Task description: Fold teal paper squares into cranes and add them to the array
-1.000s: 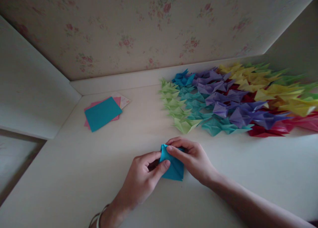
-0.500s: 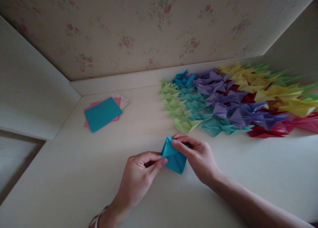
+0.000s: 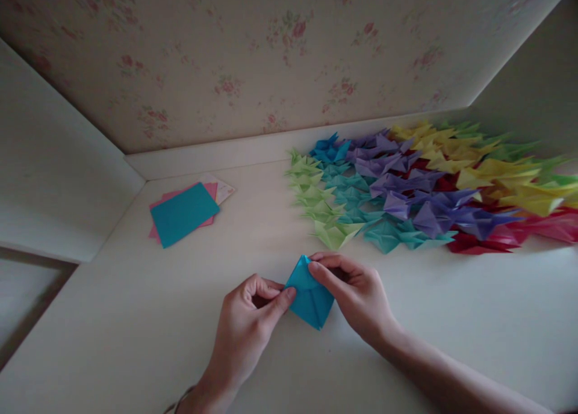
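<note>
The only printing I can spot from here is on one whitish card [image 3: 224, 191] that pokes out at the right of a little paper pile on the left of the white tabletop [image 3: 112, 324]; its marks are too small to read. One flat teal-blue rectangular sheet [image 3: 185, 214] lies on top of that pile, with bright pink paper [image 3: 155, 232] showing around its edges; how many pink sheets there are, I can't tell.

Two bare hands are at work on one bright blue folded-paper diamond [image 3: 311, 302], which sits between them at the middle of the tabletop, one point toward the person. The left hand [image 3: 244, 330] has its grip pinched on the diamond's left corner, thumb on top; the right hand [image 3: 365, 293] has its grip closed on the upper right edge, near the top point, thumb also on top. One thin band [image 3: 180, 399] circles the left wrist.

Beyond the right hand, pointed folded-paper figures crowd in rows: one deep blue figure [image 3: 331, 149] near the back, roughly six pale green figures [image 3: 336, 233] along the left, then turquoise figures [image 3: 386, 235], purple figures [image 3: 436, 217], yellow figures [image 3: 501, 172] and red figures [image 3: 483, 243], these overlapping too much to count.
</note>
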`<control>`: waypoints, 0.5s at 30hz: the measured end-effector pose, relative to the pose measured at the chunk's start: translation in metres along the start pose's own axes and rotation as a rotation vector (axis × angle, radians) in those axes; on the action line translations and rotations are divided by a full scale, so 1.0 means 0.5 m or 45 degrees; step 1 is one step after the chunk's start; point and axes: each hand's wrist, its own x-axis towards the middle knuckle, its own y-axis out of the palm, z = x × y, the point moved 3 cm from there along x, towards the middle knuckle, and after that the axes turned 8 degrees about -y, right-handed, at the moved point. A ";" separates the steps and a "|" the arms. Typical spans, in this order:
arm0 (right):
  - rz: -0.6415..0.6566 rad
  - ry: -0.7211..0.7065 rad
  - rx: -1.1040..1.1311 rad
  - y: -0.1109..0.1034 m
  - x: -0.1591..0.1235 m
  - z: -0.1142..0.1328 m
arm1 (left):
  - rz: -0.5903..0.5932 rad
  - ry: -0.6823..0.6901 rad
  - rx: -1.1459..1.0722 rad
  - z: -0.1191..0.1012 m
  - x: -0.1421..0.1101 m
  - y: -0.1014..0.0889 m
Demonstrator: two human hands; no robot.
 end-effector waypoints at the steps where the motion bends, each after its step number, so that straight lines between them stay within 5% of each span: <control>1: 0.008 -0.031 -0.028 0.000 -0.002 0.001 | 0.008 -0.005 -0.002 0.000 0.000 0.001; 7: 0.099 -0.184 -0.171 0.003 -0.010 0.008 | 0.282 -0.115 -0.117 0.005 0.001 0.020; 15: 0.047 -0.116 -0.122 0.001 0.001 0.009 | 0.494 -0.238 -0.249 -0.004 -0.005 0.022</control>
